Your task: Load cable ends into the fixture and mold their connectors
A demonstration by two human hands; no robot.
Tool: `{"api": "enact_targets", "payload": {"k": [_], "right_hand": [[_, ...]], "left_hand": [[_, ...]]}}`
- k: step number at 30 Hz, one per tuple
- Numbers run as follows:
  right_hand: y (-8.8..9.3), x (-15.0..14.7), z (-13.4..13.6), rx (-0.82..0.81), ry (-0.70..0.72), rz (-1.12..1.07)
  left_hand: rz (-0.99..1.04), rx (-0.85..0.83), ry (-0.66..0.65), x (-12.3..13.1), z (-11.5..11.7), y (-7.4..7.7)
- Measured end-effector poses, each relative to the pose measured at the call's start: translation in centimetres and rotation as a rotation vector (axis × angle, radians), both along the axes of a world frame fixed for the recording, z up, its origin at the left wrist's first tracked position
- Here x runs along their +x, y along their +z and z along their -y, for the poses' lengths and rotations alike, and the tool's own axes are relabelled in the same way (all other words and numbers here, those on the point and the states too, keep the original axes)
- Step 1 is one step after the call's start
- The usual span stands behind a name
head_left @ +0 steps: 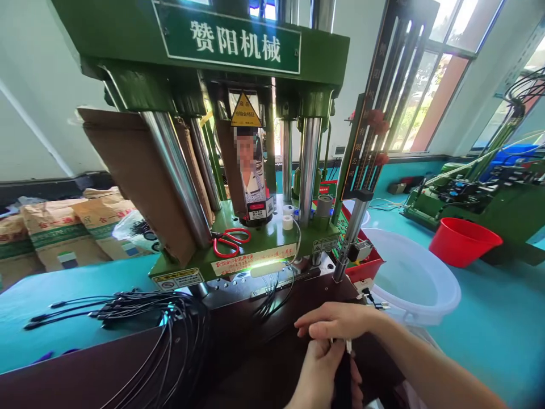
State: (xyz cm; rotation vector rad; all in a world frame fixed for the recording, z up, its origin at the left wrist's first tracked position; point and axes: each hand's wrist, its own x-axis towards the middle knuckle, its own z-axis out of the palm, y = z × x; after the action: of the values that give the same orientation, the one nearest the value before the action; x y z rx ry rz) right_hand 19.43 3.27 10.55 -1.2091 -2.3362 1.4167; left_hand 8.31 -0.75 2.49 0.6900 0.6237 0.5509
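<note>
My left hand [319, 372] is low in front of the press, fingers wrapped round a bundle of black cables [343, 380] with small metal connector tips. My right hand [336, 321] reaches in from the right just above it, fingers pinched at the top of the same bundle. Both hands sit over the dark brown work table [264, 346]. A few black cables [272, 292] run from the closed mould under the green press [238, 147] toward my hands.
A large bunch of black cables [128, 309] lies on the table at left. Red scissors [230, 241] rest on the press platen. A white basin [415, 278] and a red bucket [464, 241] stand at right. Paper sacks [59, 230] are stacked at left.
</note>
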Motion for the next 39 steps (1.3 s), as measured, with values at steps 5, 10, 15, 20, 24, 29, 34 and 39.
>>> {"api": "enact_targets", "payload": {"k": [5, 10, 15, 20, 24, 29, 34, 39], "right_hand": [[0.1, -1.3, -1.0, 0.028, 0.011, 0.062], [-1.6, -2.0, -2.3, 0.039, 0.035, 0.015], [-5.1, 0.0, -5.3, 0.523, -0.491, 0.294], [-8.3, 1.6, -7.2, 0.648, -0.574, 0.547], [-8.3, 1.2, -7.1, 0.618, -0.528, 0.653], [-6.1, 1.9, -5.3, 0.427, -0.464, 0.586], [-5.4, 3.6, 0.2, 0.036, -0.53, 0.399], [-7.3, 2.5, 6.0, -0.312, -0.9, -0.286]], "left_hand": [[0.026, 0.034, 0.024, -0.5, -0.7, -0.7], [0.0, 0.017, 0.167, -0.6, -1.5, -0.6], [0.008, -0.032, 0.338, -1.0, -2.9, -0.3], [0.042, -0.009, 0.315, -1.2, -2.8, -0.7], [0.024, -0.049, 0.291, -1.2, -2.7, -1.2], [-0.066, -0.046, 0.273, -1.4, -2.9, -1.1], [-0.113, 0.002, 0.209, -1.4, -2.5, -1.1], [-0.153, 0.032, 0.07, -0.7, -1.5, -1.3]]}}
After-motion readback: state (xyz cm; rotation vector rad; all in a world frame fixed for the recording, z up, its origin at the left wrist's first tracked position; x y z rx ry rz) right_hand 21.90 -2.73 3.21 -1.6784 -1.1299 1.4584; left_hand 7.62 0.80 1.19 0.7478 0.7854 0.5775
